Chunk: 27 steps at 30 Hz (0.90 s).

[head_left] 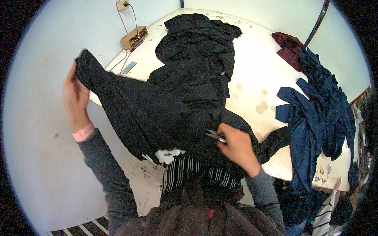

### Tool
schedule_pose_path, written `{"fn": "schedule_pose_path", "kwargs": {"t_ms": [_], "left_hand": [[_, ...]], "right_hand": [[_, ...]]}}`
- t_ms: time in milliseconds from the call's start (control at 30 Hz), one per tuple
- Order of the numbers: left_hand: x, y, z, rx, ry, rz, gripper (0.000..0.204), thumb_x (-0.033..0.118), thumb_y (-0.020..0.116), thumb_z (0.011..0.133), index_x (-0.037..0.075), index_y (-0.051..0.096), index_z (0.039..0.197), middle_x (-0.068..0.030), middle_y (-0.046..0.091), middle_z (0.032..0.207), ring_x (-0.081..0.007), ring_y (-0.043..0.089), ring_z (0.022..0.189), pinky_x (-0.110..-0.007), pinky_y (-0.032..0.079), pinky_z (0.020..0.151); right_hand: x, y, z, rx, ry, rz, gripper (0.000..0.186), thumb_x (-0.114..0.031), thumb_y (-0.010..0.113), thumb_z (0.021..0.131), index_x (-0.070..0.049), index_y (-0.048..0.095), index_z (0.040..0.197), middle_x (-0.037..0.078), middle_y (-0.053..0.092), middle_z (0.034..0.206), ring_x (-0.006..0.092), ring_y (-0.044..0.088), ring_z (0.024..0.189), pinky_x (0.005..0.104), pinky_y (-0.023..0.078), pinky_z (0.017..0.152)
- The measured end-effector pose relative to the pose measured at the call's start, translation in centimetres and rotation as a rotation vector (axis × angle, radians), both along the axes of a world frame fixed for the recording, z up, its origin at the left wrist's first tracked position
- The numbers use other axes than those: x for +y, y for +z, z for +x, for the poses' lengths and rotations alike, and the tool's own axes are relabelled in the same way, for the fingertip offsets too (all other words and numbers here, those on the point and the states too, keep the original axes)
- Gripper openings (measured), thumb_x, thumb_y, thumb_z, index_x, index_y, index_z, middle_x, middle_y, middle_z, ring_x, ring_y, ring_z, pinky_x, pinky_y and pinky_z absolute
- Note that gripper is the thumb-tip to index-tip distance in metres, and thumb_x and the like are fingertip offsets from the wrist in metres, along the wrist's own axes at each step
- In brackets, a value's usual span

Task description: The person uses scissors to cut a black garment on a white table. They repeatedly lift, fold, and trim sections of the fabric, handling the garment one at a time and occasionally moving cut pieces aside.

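Note:
A black garment (153, 106) stretches from the table over my lap. High at the left, my left hand (75, 100) grips one end of it, drawing the cloth up beside the wall. My right hand (239, 147) is closed around small thread snips (212, 135), whose blades point left and stand apart just above the black cloth. White cloth or paper (168, 155) pokes out under the garment's near edge. The garment's exact kind cannot be made out from its folds.
More black clothing (195, 43) is heaped at the table's back. Navy garments (307, 126) and a maroon one (289, 47) lie along the right side. A remote control (129, 67) and a wired brown box (134, 38) sit at the back left. Scraps (145, 173) litter the floor.

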<state>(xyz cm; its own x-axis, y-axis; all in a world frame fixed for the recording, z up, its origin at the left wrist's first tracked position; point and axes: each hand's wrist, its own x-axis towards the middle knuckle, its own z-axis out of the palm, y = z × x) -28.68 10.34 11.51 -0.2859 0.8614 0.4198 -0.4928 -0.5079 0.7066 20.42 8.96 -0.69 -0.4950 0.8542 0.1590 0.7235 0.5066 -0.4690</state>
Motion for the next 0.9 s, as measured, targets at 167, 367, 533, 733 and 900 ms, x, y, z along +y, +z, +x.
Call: {"fn": "schedule_pose_path", "kwargs": {"t_ms": [167, 367, 533, 733, 900], "left_hand": [[5.0, 7.3, -8.8, 0.214, 0.409, -0.129, 0.033, 0.016, 0.048, 0.107, -0.009, 0.059, 0.125, -0.0210, 0.065, 0.128, -0.0240, 0.065, 0.115, -0.036, 0.055, 0.100], [10.2, 3.9, 0.5, 1.200, 0.512, -0.446, 0.100, 0.070, 0.060, 0.088, -0.006, 0.040, 0.150, -0.0237, 0.047, 0.151, -0.0341, 0.040, 0.143, -0.047, 0.031, 0.119], [4.0, -1.4, 7.0, 1.530, 0.330, -0.520, 0.057, 0.038, 0.069, 0.096, 0.000, 0.058, 0.136, -0.0215, 0.070, 0.118, -0.0268, 0.069, 0.110, -0.038, 0.054, 0.092], [-8.9, -6.0, 20.6, 1.622, -0.195, -0.781, 0.049, 0.049, 0.062, 0.097, 0.005, 0.074, 0.080, -0.0141, 0.070, 0.069, -0.0287, 0.069, 0.064, -0.041, 0.053, 0.061], [-14.1, -18.7, 21.7, 1.826, -0.221, -1.215, 0.050, 0.054, 0.069, 0.091, 0.005, 0.076, 0.088, -0.0162, 0.075, 0.087, -0.0290, 0.072, 0.079, -0.041, 0.054, 0.069]], "right_hand": [[4.2, 5.3, 5.3, 0.274, -0.069, -0.062, 0.028, -0.018, 0.080, 0.081, -0.006, 0.061, 0.098, 0.017, 0.068, 0.086, 0.0385, 0.067, 0.082, 0.0412, 0.051, 0.072], [6.7, 7.3, 6.3, 0.109, -0.507, 0.427, 0.021, -0.020, 0.073, 0.088, -0.006, 0.061, 0.099, 0.015, 0.070, 0.088, 0.0383, 0.068, 0.081, 0.0434, 0.050, 0.067], [5.1, 4.5, 8.3, 0.272, -0.460, 0.283, 0.016, -0.017, 0.068, 0.091, -0.004, 0.063, 0.098, 0.016, 0.069, 0.095, 0.0354, 0.068, 0.079, 0.0397, 0.052, 0.069], [0.2, 4.1, 10.5, 0.422, -0.168, -0.051, 0.057, -0.029, 0.089, 0.066, -0.010, 0.064, 0.113, 0.008, 0.061, 0.113, 0.0226, 0.063, 0.101, 0.0353, 0.052, 0.079], [-2.0, 1.9, 8.7, 0.035, -0.141, 0.022, 0.070, -0.024, 0.088, 0.063, -0.021, 0.063, 0.128, 0.010, 0.056, 0.133, 0.0358, 0.069, 0.098, 0.0421, 0.056, 0.084]]}}
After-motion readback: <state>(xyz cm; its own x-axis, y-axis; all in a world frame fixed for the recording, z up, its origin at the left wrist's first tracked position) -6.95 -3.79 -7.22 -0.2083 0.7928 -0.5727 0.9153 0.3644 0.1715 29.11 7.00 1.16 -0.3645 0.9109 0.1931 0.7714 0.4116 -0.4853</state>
